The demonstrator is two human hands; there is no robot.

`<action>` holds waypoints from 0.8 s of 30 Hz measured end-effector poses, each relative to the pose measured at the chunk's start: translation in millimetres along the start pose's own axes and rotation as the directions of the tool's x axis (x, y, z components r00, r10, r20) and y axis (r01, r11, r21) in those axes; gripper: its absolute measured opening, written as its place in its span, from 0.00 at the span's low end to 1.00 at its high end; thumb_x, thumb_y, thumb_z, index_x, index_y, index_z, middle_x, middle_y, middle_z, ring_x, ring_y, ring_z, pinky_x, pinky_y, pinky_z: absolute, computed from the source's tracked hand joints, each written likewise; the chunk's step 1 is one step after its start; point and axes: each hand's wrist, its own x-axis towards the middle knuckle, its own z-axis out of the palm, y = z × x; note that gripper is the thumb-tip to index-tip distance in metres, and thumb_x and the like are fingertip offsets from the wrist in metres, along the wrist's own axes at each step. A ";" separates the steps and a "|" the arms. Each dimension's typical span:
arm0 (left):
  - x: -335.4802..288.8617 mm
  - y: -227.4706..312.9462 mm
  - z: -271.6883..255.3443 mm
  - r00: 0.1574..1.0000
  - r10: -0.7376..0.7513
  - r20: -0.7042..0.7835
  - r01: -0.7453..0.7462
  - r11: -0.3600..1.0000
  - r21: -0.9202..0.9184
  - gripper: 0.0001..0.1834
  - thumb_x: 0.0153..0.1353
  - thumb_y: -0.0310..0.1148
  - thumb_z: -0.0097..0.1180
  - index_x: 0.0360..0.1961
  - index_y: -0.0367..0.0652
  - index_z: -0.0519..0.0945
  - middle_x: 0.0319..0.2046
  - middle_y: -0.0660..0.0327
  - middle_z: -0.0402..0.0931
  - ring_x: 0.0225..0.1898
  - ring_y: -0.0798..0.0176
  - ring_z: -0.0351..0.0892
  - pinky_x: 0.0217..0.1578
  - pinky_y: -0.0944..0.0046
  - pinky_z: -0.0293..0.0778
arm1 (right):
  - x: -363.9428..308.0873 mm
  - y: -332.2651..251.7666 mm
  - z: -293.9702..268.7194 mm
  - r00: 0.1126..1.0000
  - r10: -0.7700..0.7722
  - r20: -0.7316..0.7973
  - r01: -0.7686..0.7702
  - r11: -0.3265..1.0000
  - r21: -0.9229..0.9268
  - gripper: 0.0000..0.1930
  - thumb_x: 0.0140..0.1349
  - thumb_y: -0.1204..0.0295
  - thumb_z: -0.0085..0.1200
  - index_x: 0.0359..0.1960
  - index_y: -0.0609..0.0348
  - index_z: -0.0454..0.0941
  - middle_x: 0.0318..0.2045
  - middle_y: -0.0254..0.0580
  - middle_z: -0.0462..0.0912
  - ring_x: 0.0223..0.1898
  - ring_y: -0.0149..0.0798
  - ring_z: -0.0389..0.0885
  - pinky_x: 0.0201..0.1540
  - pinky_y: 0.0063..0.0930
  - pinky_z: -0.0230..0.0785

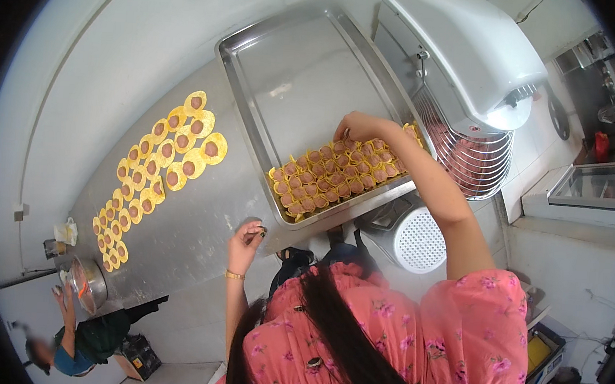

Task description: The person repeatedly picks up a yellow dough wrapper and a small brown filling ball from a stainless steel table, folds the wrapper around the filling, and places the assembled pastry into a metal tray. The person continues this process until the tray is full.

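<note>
My right hand reaches across a large steel tray. Its fingers are pinched down on a dumpling at the far edge of a packed block of open-topped dumplings, which have yellow wrappers and pinkish meat filling. The fingers hide most of that dumpling. Close to the table's front edge, left of the tray's near corner, my left hand hangs with its fingers curled in, and nothing shows in them. To the left, round yellow wrappers lie flat in rows on the steel table, each with a ball of filling.
A white mixer with a wire guard over pinkish meat stands right of the tray. Below it is a white perforated round lid. At the table's far left end, another person reaches toward a steel bowl.
</note>
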 end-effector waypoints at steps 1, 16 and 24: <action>0.1 -0.6 -2.1 1.000 0.008 0.000 -0.008 1.000 0.001 0.17 0.56 0.19 0.56 0.48 0.36 0.76 0.37 0.59 0.80 0.40 0.69 0.78 0.42 0.69 0.75 | -1.2 3.3 0.2 0.998 0.013 -0.055 -0.012 1.000 0.019 0.18 0.44 0.82 0.52 0.37 0.52 0.85 0.34 0.46 0.84 0.36 0.44 0.82 0.39 0.34 0.75; 37.2 27.3 -120.6 0.955 0.108 -0.276 -0.105 0.994 0.025 0.15 0.56 0.20 0.55 0.46 0.38 0.77 0.40 0.59 0.81 0.39 0.69 0.80 0.39 0.70 0.75 | 72.6 -97.0 -10.9 0.848 -0.131 -0.513 0.247 0.955 0.164 0.14 0.53 0.80 0.50 0.42 0.60 0.81 0.40 0.48 0.82 0.42 0.46 0.81 0.46 0.30 0.73; 37.5 15.8 -224.3 0.890 0.150 -0.430 -0.178 0.984 -0.024 0.16 0.57 0.19 0.52 0.47 0.37 0.76 0.40 0.58 0.80 0.39 0.70 0.79 0.40 0.70 0.75 | 296.9 -192.4 49.1 0.749 -0.062 -0.659 0.054 0.998 -0.032 0.14 0.50 0.75 0.56 0.40 0.60 0.81 0.37 0.50 0.81 0.38 0.50 0.80 0.44 0.38 0.72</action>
